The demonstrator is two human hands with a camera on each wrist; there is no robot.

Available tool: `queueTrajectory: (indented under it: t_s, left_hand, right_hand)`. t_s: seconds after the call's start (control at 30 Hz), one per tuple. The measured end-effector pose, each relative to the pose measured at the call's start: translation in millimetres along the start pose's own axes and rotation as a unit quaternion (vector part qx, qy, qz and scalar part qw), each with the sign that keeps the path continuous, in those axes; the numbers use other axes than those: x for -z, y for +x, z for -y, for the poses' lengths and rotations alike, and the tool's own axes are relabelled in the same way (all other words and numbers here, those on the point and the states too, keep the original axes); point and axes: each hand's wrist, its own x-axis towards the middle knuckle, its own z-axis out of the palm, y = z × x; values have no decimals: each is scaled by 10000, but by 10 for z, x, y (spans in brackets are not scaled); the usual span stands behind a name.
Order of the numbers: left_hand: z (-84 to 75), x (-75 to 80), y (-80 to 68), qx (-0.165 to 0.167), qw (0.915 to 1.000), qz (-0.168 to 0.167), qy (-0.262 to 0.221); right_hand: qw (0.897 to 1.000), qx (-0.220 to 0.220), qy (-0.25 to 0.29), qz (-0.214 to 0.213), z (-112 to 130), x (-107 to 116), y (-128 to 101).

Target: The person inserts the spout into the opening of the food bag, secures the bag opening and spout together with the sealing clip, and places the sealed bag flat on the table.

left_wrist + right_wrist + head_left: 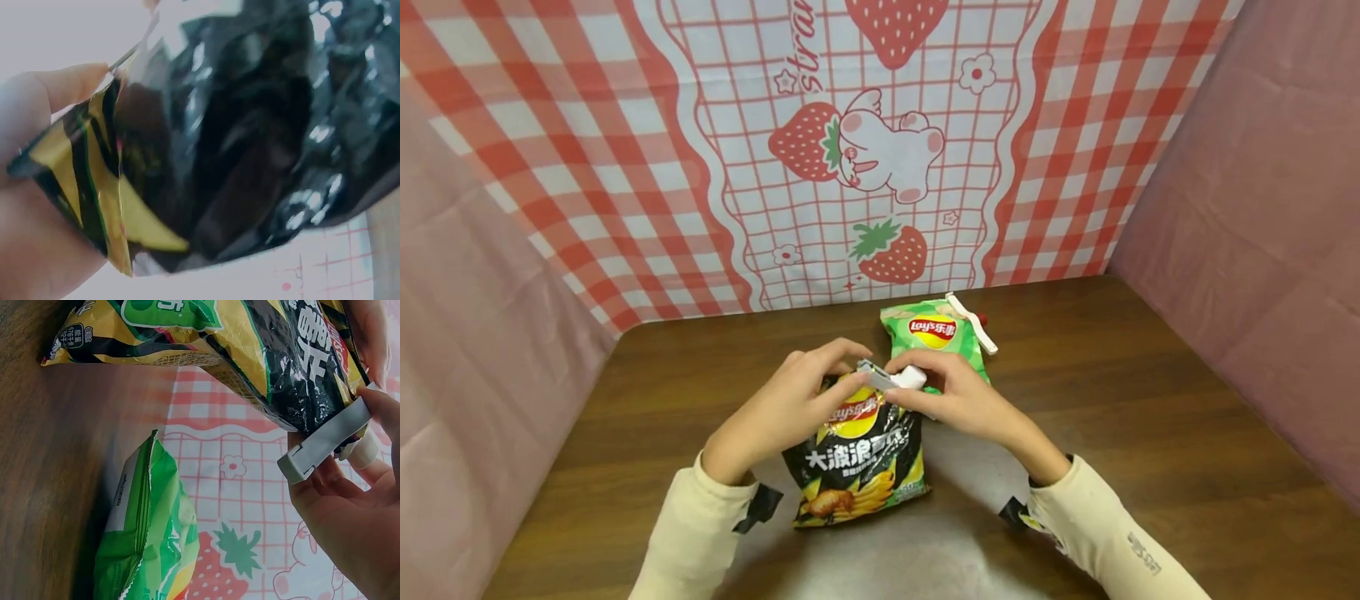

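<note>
A black Lay's chip bag stands on the table between my hands, its top edge facing up. My left hand pinches the upper left corner of the bag, with fingers behind and thumb in front. My right hand holds a grey bag clip with a white spout piece at the bag's top. In the right wrist view the clip lies along the top edge; whether it is fastened I cannot tell. The left wrist view shows mostly the bag's dark, crinkled side.
Behind the black bag lies a green Lay's bag, with a white clip strip at its right edge and a small red bit beside it. A checkered strawberry cloth hangs at the table's back edge. Pink cloth hangs at the sides.
</note>
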Motion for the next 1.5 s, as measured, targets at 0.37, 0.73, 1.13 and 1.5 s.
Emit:
queueTrajectory:
  t_s: [0.37,0.73,1.13,1.5]
  left_hand:
    - [-24,-48,17,-560,9976,-371,140]
    - [-5,-56,10,-210,9991,-337,155]
    - [-36,-10,-2,-151,9993,-92,318]
    - [-20,-20,-13,-127,9991,129,383]
  right_hand:
    - [9999,-81,-74,59,76,56,-10]
    - [9995,-166,79,264,99,167,-25]
    - [9969,-500,480,375,95,121,-27]
    - [9950,-453,614,643,50,66,-20]
